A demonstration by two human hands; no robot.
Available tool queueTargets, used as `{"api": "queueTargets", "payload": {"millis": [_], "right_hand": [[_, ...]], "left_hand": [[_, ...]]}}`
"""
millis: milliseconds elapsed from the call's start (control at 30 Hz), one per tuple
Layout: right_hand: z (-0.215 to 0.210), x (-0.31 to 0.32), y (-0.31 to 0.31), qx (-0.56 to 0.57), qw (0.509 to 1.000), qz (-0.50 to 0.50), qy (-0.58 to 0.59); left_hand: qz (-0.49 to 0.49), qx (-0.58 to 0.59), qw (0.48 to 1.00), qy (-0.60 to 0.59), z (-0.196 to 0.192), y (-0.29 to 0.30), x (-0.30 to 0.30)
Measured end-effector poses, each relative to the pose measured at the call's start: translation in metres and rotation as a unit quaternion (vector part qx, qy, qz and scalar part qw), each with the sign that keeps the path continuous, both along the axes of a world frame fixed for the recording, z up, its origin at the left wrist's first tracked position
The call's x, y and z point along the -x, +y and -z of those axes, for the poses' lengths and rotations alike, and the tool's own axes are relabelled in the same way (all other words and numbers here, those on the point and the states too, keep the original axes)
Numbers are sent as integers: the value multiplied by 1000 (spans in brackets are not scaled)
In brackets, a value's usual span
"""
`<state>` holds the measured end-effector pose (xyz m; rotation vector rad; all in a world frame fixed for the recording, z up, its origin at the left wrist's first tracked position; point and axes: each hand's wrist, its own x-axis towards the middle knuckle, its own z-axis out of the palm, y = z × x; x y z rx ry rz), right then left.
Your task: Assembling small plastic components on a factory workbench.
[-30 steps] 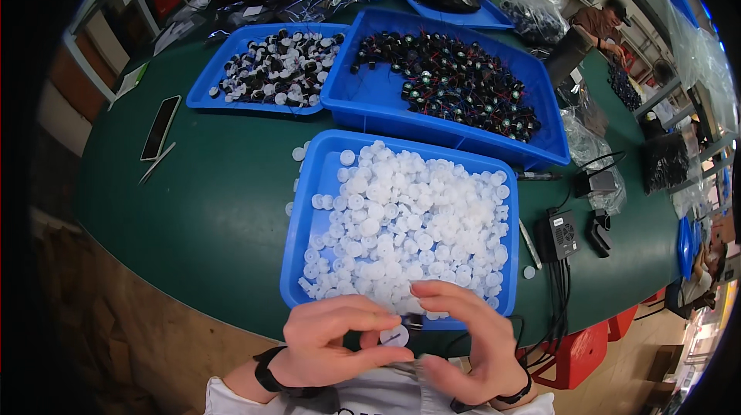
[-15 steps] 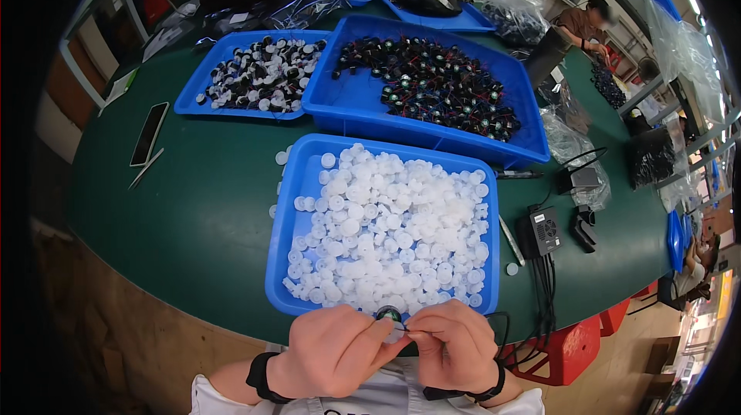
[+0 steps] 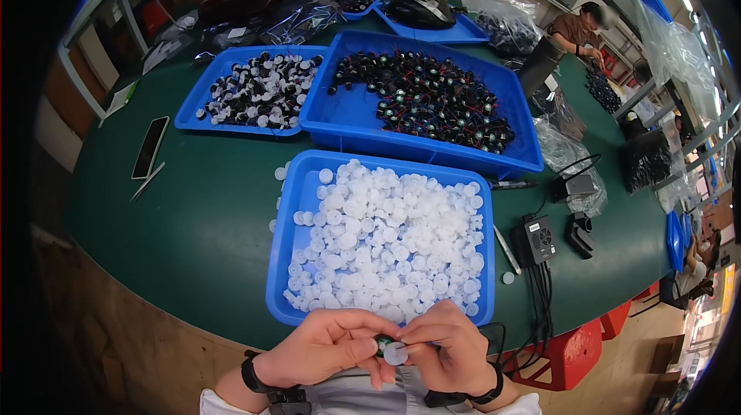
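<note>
At the bottom centre of the frame the left hand (image 3: 328, 347) and right hand (image 3: 448, 345) meet fingertip to fingertip, forearms rising from the lower edge, both pinched together on a small dark part (image 3: 382, 344) with a translucent white cap (image 3: 395, 354) against it, just below the near rim of the blue tray of white caps (image 3: 287, 257). Above it on the round green table (image 3: 193, 214) sit a blue tray of dark wired parts (image 3: 347, 118) and a tray of black-and-white pieces (image 3: 193, 114), with a phone (image 3: 150, 147) at left and a black power adapter (image 3: 538, 240) at right. Other people work at the table's far side in the upper right.
</note>
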<state>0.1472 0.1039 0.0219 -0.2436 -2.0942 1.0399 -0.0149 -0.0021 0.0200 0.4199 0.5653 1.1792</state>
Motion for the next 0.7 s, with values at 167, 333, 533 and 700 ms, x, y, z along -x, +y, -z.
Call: {"api": "queueTargets", "payload": {"millis": [167, 333, 533, 700], "right_hand": [[-8, -4, 9, 76, 991, -100, -47], [-5, -11, 11, 89, 989, -91, -78], [-1, -8, -3, -157, 984, 80, 6], [-10, -12, -1, -161, 987, 17, 7]], "left_hand": [[1, -30, 997, 70, 5, -1, 2], [-38, -58, 981, 183, 7, -6, -8], [-192, -215, 876, 387, 0, 4, -20], [-138, -91, 984, 65, 2, 3, -16]]}}
